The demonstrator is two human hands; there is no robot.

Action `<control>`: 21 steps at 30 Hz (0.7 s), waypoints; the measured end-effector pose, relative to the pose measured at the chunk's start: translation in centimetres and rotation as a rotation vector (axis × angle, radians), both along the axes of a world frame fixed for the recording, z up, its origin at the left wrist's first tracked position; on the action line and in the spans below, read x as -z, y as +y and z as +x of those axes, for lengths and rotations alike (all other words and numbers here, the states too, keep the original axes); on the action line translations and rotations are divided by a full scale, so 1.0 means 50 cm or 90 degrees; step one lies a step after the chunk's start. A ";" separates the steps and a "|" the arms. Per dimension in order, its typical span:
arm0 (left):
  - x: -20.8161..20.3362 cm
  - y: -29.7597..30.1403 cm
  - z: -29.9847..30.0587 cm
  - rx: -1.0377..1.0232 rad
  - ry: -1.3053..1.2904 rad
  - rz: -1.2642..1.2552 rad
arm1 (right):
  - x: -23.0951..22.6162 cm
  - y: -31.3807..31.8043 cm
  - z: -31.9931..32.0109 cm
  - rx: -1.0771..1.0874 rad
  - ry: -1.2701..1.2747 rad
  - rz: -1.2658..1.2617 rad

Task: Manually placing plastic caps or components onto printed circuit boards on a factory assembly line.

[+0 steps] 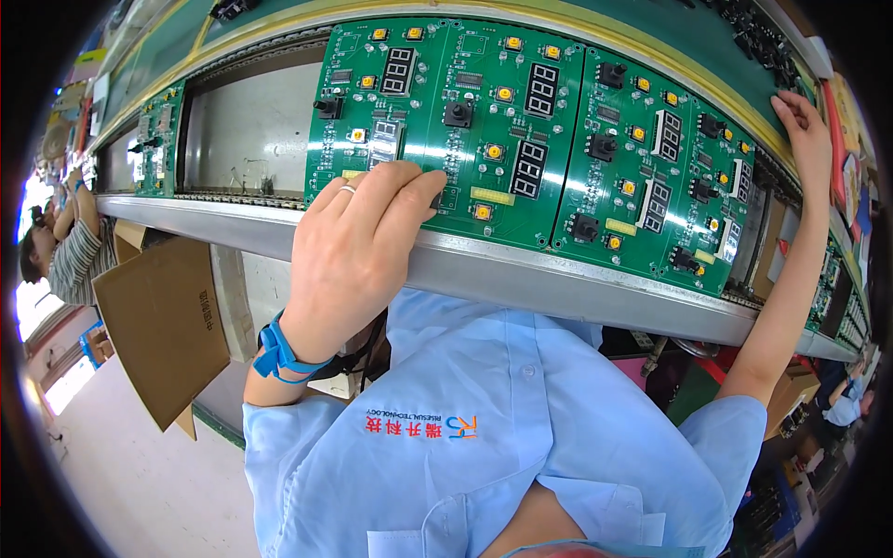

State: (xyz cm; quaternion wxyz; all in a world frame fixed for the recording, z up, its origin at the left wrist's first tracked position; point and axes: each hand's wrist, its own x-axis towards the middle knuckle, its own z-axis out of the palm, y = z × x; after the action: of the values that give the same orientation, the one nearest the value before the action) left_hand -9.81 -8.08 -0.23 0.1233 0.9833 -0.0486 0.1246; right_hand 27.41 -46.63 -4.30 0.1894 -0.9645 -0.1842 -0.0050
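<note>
Circuit board panel [502, 93], green and wide, lies flat across the conveyor track in the middle of the head view, its near edge along the silver rail [521, 270]. It carries three-digit seven-segment displays [529, 169], yellow-capped push buttons [504, 94] and black shafted components [458, 113]. A second green panel [642, 149] sits just to its right, with a narrow dark seam between the two. Farther left along the track, beyond a stretch of bare pale surface, is a smaller-looking green board [160, 139].

The left hand [358, 232], with a ring [347, 189] and a blue wrist strap [284, 355], reaches over the near rail to the near-left part of the first panel. Its fingers are bent and close together, the tips down by a black part [435, 203] at the near edge; whether they pinch it cannot be told.

The right hand [802, 130] is at the far right, fingers curled above the tabletop [688, 33] near scattered black components [763, 42]; its grip cannot be made out.

Near left, an open cardboard box [163, 325] stands below the rail. Beyond it, at far left, is a person in a striped top [74, 260].
</note>
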 end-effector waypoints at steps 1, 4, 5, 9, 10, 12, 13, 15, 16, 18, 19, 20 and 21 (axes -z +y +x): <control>0.000 0.000 0.000 -0.002 -0.005 0.011 | -0.004 0.006 -0.003 0.001 0.000 0.000; 0.001 0.000 0.001 0.002 -0.004 0.010 | -0.011 0.012 -0.011 0.028 0.014 -0.044; 0.000 0.000 0.001 0.003 -0.005 0.010 | -0.009 0.009 -0.012 0.000 0.009 -0.003; -0.008 -0.004 0.002 0.036 0.033 0.046 | -0.026 0.012 -0.036 -0.045 0.048 0.151; -0.009 -0.005 0.005 0.051 0.050 0.053 | -0.029 0.002 -0.034 -0.045 0.045 0.150; -0.007 -0.002 0.007 0.053 0.063 0.055 | -0.030 -0.023 -0.024 -0.073 0.125 0.116; -0.010 -0.001 0.009 0.057 0.080 0.061 | -0.030 -0.021 -0.023 -0.074 0.122 0.117; -0.044 0.013 0.013 0.039 0.062 0.020 | -0.027 -0.012 -0.020 -0.064 0.125 0.107; -0.051 0.025 0.016 0.027 0.046 -0.026 | -0.026 -0.009 -0.025 -0.068 0.109 0.144; -0.059 0.052 0.016 -0.131 -0.007 -0.122 | -0.040 0.000 -0.042 -0.039 0.078 0.161; -0.068 0.065 0.017 -0.213 0.003 -0.157 | -0.051 0.012 -0.057 -0.016 0.051 0.182; -0.062 0.086 0.013 -0.265 0.016 -0.113 | -0.060 0.024 -0.067 -0.019 0.050 0.183; -0.049 0.109 0.011 -0.316 0.029 -0.069 | -0.069 0.035 -0.078 -0.016 0.044 0.198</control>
State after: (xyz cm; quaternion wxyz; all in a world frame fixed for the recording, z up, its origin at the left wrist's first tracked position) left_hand -9.26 -2.63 2.22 0.1426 0.9597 0.2035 0.1315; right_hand 23.53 -44.86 -0.84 0.3427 -0.9208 -0.1863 0.0024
